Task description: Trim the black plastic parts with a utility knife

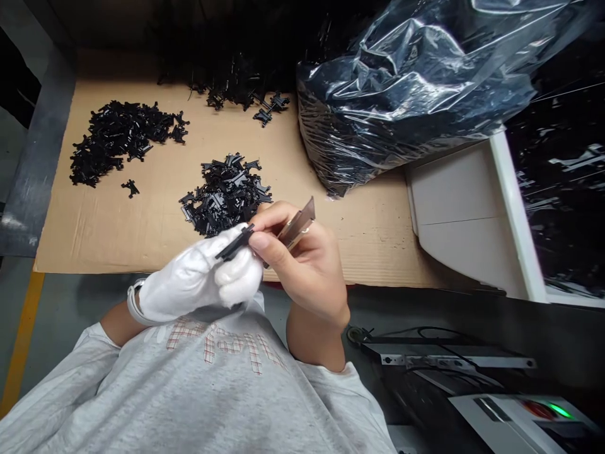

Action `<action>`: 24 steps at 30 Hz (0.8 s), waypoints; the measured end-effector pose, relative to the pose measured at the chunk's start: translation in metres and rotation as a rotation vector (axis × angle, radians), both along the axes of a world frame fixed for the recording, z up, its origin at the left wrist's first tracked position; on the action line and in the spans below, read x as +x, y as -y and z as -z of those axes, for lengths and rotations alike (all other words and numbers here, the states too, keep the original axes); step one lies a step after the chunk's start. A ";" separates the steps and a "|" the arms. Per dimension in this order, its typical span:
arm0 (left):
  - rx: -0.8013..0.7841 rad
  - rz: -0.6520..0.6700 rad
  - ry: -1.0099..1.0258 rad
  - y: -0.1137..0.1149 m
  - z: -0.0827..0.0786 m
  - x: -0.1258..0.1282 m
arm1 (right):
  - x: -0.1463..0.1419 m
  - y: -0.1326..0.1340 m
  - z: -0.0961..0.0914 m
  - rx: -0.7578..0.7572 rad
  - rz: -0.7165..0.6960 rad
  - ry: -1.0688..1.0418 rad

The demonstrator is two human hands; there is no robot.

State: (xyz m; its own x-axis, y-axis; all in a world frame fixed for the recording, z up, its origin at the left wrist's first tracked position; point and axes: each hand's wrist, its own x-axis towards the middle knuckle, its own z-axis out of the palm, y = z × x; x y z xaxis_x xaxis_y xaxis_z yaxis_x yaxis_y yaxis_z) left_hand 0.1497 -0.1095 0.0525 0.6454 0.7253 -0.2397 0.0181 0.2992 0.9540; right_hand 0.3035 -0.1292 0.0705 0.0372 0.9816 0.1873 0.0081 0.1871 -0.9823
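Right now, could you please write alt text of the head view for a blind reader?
A white-gloved left hand and bare right hand hold a black plastic part and flat metal tool over cardboard piled with black parts.

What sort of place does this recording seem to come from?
Probably a factory parts-finishing station: piles of black moulded plastic parts on a cardboard sheet, a bulging plastic bag, and a white-gloved left hand.
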 end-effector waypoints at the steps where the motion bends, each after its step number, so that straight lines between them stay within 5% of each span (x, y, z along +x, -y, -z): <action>1: -0.022 0.046 0.039 0.000 0.001 -0.001 | 0.001 0.000 -0.001 0.003 -0.006 -0.014; 5: 0.136 0.181 -0.166 -0.014 0.003 -0.012 | 0.010 -0.005 0.005 -0.029 0.029 0.033; 7: 0.369 0.026 -0.523 -0.029 0.010 -0.027 | 0.017 -0.015 0.017 -0.076 0.076 0.135; 11: 0.584 -0.556 -1.153 -0.069 0.034 -0.070 | 0.019 -0.048 0.051 -0.165 0.158 0.362; 13: 0.559 -0.589 -1.296 -0.088 0.045 -0.088 | 0.014 -0.063 0.064 -0.176 0.212 0.456; 19: 0.438 -0.451 -1.351 -0.120 0.054 -0.100 | 0.008 -0.068 0.073 -0.172 0.341 0.587; 24: 0.526 -0.474 -1.180 -0.114 0.055 -0.092 | 0.015 -0.051 0.062 -0.079 0.370 0.478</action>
